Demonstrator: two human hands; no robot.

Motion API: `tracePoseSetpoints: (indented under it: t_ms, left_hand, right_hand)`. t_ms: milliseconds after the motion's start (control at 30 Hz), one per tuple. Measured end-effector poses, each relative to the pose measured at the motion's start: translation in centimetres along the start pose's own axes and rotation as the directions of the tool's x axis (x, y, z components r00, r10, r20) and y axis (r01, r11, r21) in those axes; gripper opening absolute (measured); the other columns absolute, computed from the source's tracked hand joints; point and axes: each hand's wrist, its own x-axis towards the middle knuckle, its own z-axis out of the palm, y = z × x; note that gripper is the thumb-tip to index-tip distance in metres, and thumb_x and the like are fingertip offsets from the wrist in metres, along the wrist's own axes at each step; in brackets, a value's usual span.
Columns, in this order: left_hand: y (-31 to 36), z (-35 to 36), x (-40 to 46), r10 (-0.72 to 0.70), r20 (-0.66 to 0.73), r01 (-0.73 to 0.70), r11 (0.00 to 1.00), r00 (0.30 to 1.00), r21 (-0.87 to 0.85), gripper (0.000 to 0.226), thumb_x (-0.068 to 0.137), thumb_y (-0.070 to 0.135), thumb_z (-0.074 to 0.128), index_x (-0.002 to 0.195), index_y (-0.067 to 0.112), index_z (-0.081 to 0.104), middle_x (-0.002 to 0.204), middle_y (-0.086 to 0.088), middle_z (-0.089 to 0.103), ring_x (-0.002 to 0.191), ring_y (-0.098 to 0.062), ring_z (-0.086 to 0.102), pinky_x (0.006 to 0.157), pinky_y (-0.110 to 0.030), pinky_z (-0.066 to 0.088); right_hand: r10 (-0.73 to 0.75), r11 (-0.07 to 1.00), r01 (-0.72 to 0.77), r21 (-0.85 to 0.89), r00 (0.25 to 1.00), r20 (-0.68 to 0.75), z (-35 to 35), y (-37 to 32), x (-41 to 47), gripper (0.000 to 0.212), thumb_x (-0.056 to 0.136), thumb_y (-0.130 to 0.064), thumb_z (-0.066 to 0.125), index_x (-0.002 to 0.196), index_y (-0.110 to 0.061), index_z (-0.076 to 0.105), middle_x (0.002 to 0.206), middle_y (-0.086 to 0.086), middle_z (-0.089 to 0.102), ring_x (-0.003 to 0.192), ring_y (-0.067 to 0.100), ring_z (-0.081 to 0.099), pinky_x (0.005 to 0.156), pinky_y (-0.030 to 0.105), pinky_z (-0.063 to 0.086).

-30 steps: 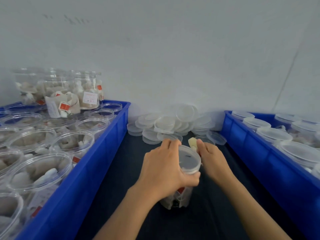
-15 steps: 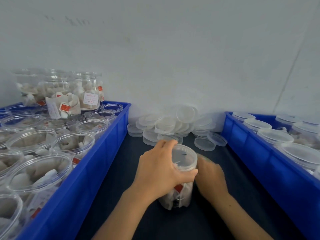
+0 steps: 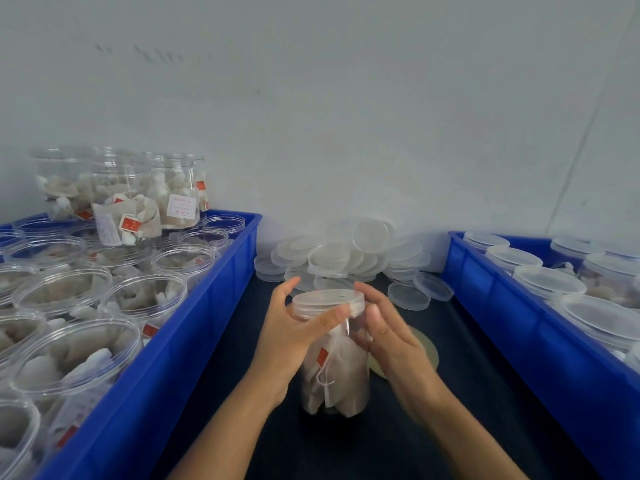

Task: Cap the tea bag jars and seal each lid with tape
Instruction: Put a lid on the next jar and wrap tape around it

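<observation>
Capped jar (image 3: 332, 355) stands upright on the dark counter (image 3: 467, 393), mid-strip between the two blue bins, toward the near edge. Tea bags with red tags visible through its clear wall. Lid (image 3: 328, 298) sits on top, looks level; can't tell if fully screwed down. Left hand (image 3: 294, 332): grip holding the jar just under the lid, thumb across the front wall, fingers reaching round the far side. Right hand (image 3: 388, 336): grip wide, fingers straight and spread, palm facing the jar's right side, fingertips near the lid rim; motion blur, so contact can't be called. A yellowish flat disc, likely the tape roll (image 3: 424, 348), lies on the counter just right of the jar, partly hidden behind the right hand. Loose lids (image 3: 349, 254) heaped at the far edge of the counter against the wall. Left bin (image 3: 194, 341) along the left edge holds open, uncapped jars (image 3: 62, 289) of tea bags, a few more stacked at its far end. Right bin (image 3: 519, 323) along the right edge holds jars with lids on (image 3: 549, 282).
</observation>
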Motion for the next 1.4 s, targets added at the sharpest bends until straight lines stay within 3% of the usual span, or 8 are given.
tracePoseSetpoints:
  t_ms: [200,467,733,867,967,1133,1300,1400]
  left_hand:
    - [-0.6,0.7,-0.4,0.038,0.052,-0.033,0.994,0.998,-0.1,0.075,0.044,0.051,0.083,0.112,0.029,0.058,0.098,0.011,0.074,0.091,-0.003,0.07,0.068,-0.014,0.053]
    - [-1.1,0.7,-0.4,0.062,0.067,-0.056,0.995,0.996,-0.08,0.073,0.053,0.051,0.087,0.115,0.024,0.062,0.102,0.006,0.074,0.096,-0.011,0.07,0.078,-0.025,0.053]
    - [0.2,1.6,-1.0,0.052,-0.006,-0.052,0.998,0.999,0.027,0.078,0.046,0.057,0.08,0.115,0.026,0.062,0.105,0.003,0.071,0.099,-0.013,0.068,0.089,-0.038,0.054]
    - [2.4,3.2,-1.6,0.086,-0.029,-0.086,0.996,0.996,0.011,0.065,0.043,0.057,0.074,0.102,0.033,0.063,0.095,0.01,0.072,0.092,-0.008,0.068,0.078,-0.027,0.053]
    - [5.1,5.0,-2.1,0.143,0.033,-0.142,0.99,0.989,-0.02,0.068,0.049,0.058,0.075,0.107,0.021,0.068,0.098,0.002,0.075,0.094,-0.016,0.071,0.08,-0.033,0.055]
    - [9.5,10.7,-3.9,0.236,0.089,-0.221,0.964,0.968,-0.147,0.077,0.054,0.048,0.08,0.117,0.008,0.062,0.106,-0.009,0.072,0.1,-0.024,0.07,0.092,-0.045,0.054]
    - [13.1,17.6,-6.4,0.298,0.222,-0.254,0.945,0.928,-0.206,0.087,0.053,0.053,0.086,0.124,0.011,0.058,0.114,-0.01,0.069,0.106,-0.025,0.067,0.095,-0.048,0.053]
    - [13.9,22.1,-8.1,0.286,0.324,-0.229,0.952,0.902,-0.203,0.085,0.056,0.054,0.08,0.127,0.015,0.054,0.118,-0.007,0.066,0.108,-0.022,0.065,0.093,-0.04,0.054]
  right_hand:
    - [0.05,0.939,-0.039,0.342,0.998,-0.025,1.2,0.3,0.3,0.045,0.087,-0.033,0.055,0.13,-0.023,0.052,0.123,0.005,0.065,0.113,0.021,0.063,0.086,0.027,0.055]
    - [0.103,0.883,-0.08,0.462,0.994,-0.024,0.8,0.7,0.5,0.041,0.087,-0.031,0.056,0.127,-0.02,0.056,0.124,0.008,0.065,0.113,0.025,0.063,0.094,0.035,0.052]
    - [0.152,0.924,-0.125,0.36,0.987,-0.048,0.9,-0.6,0.0,0.049,0.085,-0.039,0.057,0.13,-0.022,0.051,0.117,0.002,0.069,0.106,0.017,0.067,0.077,0.024,0.055]
    - [0.156,0.957,-0.131,0.257,0.985,-0.076,0.3,-3.0,-0.7,0.058,0.078,-0.042,0.063,0.128,-0.014,0.052,0.116,0.007,0.068,0.104,0.02,0.067,0.081,0.028,0.055]
    - [0.152,0.978,-0.134,0.161,0.983,-0.107,-1.3,-6.7,-0.9,0.062,0.082,-0.047,0.06,0.13,-0.01,0.046,0.121,0.01,0.062,0.097,0.016,0.067,0.073,0.024,0.055]
    - [0.079,0.984,-0.111,-0.14,0.973,-0.218,-4.9,-14.4,-3.8,0.116,0.049,-0.079,0.056,0.141,-0.012,0.035,0.143,0.006,0.042,0.128,0.024,0.047,0.105,0.043,0.042]
    - [-0.069,0.966,-0.015,-0.258,0.947,-0.313,-9.7,-19.8,-9.5,0.104,0.048,-0.077,0.06,0.131,-0.017,0.043,0.124,0.001,0.056,0.101,0.006,0.063,0.065,0.014,0.051]
    - [-0.139,0.965,0.048,-0.258,0.927,-0.348,-12.7,-21.3,-13.2,0.065,0.057,-0.067,0.064,0.107,-0.026,0.063,0.11,0.009,0.068,0.089,0.007,0.07,0.064,0.016,0.054]
